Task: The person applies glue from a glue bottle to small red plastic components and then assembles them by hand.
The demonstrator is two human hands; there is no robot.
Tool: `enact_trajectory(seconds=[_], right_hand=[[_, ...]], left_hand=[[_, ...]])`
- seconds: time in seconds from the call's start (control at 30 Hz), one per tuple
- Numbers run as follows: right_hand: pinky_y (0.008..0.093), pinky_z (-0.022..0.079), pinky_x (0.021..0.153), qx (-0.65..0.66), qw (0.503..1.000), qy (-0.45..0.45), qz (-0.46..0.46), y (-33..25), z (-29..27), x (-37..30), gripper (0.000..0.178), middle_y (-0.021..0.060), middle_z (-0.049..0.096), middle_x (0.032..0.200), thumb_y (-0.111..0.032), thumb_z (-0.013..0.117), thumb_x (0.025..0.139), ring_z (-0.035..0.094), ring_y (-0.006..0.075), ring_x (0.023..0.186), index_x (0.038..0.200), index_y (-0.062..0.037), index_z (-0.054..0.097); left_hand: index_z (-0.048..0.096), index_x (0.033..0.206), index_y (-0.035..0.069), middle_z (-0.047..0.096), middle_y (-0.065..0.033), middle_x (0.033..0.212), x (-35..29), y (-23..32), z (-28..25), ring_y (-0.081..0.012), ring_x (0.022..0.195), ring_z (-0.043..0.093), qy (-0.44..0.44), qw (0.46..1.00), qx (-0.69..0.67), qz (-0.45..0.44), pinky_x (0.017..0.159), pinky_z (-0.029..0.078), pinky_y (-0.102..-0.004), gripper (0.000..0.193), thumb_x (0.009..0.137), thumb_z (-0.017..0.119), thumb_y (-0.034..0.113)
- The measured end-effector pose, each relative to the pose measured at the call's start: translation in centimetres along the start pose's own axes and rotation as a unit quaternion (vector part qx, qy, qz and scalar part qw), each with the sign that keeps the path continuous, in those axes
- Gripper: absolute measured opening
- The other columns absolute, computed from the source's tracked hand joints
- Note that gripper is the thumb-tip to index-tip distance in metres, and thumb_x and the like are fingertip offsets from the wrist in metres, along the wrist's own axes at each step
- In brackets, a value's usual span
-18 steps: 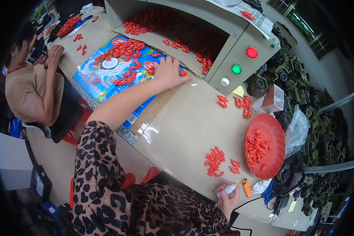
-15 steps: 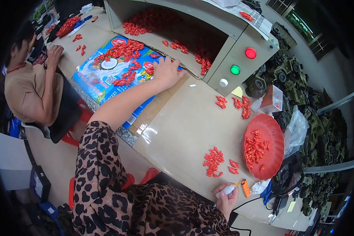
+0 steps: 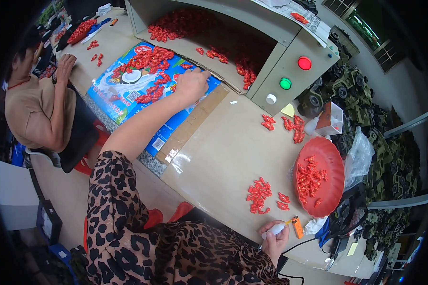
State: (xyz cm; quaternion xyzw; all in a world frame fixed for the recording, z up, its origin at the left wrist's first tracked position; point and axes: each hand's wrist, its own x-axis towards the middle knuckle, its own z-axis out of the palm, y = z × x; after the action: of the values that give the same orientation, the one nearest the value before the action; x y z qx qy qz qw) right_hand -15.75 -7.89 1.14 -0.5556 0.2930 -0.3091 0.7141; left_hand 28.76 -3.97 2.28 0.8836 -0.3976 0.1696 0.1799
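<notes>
My left hand (image 3: 193, 85) reaches across a blue printed cardboard sheet (image 3: 169, 126), palm down with bent fingers slightly apart. Its fingertips are near the sheet's far edge, and what lies under the palm is hidden. Small glossy red knobbly pieces (image 3: 150, 59) lie clustered on the sheet, left of this hand. Low on the right, my right hand (image 3: 275, 240) is closed round a white squeeze bottle (image 3: 274, 230) with a thin yellow nozzle. An orange lighter-like object (image 3: 297, 227) lies beside the nozzle. More red pieces (image 3: 258, 195) are spread on the table above my right hand.
A grey metal box (image 3: 283, 66) with an open front and lit red and green buttons holds more red pieces. A red scalloped bowl (image 3: 335, 185) with pieces stands right, near a clear plastic bag (image 3: 359, 156) and a small box (image 3: 329, 118). Another person (image 3: 43, 109) sits left.
My left hand has drawn back a little to the left over the blue sheet, its fingers more gathered. My right hand with the squeeze bottle has stayed put.
</notes>
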Motion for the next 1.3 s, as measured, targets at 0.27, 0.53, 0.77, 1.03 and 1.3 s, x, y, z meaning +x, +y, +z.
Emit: enact_trajectory(seconds=[0.27, 0.53, 0.77, 1.03, 1.3], right_hand=[[0.0274, 0.043, 0.058, 0.040, 0.999, -0.004, -0.003, 0.2, -0.3, 0.1, 0.032, 0.0117, 0.051, 0.079, 0.000, 0.055, 0.070, 0.052, 0.0176, 0.065, 0.098, 0.0000, 0.039], [0.0294, 0.043, 0.057, 0.018, 1.000, 0.009, 0.019, -0.2, -0.3, 0.0, 0.035, 0.0101, 0.048, 0.078, -0.013, 0.060, 0.070, 0.049, 0.0175, 0.064, 0.097, -0.0012, 0.039], [0.0291, 0.043, 0.056, 0.010, 0.999, 0.019, 0.048, -0.7, 0.0, -0.2, 0.035, 0.0101, 0.049, 0.077, -0.013, 0.059, 0.071, 0.049, 0.0173, 0.064, 0.097, -0.0005, 0.039], [0.0290, 0.043, 0.058, 0.037, 0.999, 0.006, 0.012, -0.2, -0.5, 0.0, 0.032, 0.0117, 0.050, 0.081, -0.005, 0.056, 0.072, 0.052, 0.0181, 0.066, 0.098, 0.0004, 0.038], [0.0284, 0.042, 0.057, 0.006, 1.000, -0.001, 0.001, -0.1, 0.1, 0.1, 0.035, 0.0096, 0.049, 0.076, -0.013, 0.061, 0.070, 0.049, 0.0173, 0.063, 0.096, -0.0010, 0.040]], left_hand=[[0.062, 0.082, 0.010, 0.056, -0.0131, 0.079, 1.0, -1.6, 0.9, -0.0291, 0.071, 0.057, 0.034, 0.998, -0.053, 0.010, 0.063, 0.047, -0.0387, 0.016, 0.068, 0.054, 0.014], [0.064, 0.082, 0.012, 0.058, -0.0139, 0.085, 11.5, -2.5, 1.3, -0.0296, 0.076, 0.056, 0.062, 0.996, -0.056, -0.034, 0.068, 0.046, -0.0387, 0.018, 0.068, 0.056, 0.020], [0.061, 0.088, 0.011, 0.055, -0.0133, 0.096, 15.0, -5.6, 8.9, -0.0320, 0.085, 0.053, 0.140, 0.987, -0.054, 0.056, 0.073, 0.045, -0.0403, 0.024, 0.074, 0.050, 0.027], [0.058, 0.085, 0.003, 0.054, -0.0199, 0.088, 12.5, -4.8, 2.9, -0.0350, 0.084, 0.050, 0.139, 0.980, -0.143, 0.006, 0.074, 0.040, -0.0416, 0.026, 0.081, 0.043, 0.024], [0.051, 0.099, 0.000, 0.053, -0.0186, 0.094, -7.0, -10.3, -5.6, -0.0334, 0.091, 0.047, 0.191, 0.972, -0.087, -0.102, 0.075, 0.037, -0.0411, 0.033, 0.081, 0.048, 0.028]])
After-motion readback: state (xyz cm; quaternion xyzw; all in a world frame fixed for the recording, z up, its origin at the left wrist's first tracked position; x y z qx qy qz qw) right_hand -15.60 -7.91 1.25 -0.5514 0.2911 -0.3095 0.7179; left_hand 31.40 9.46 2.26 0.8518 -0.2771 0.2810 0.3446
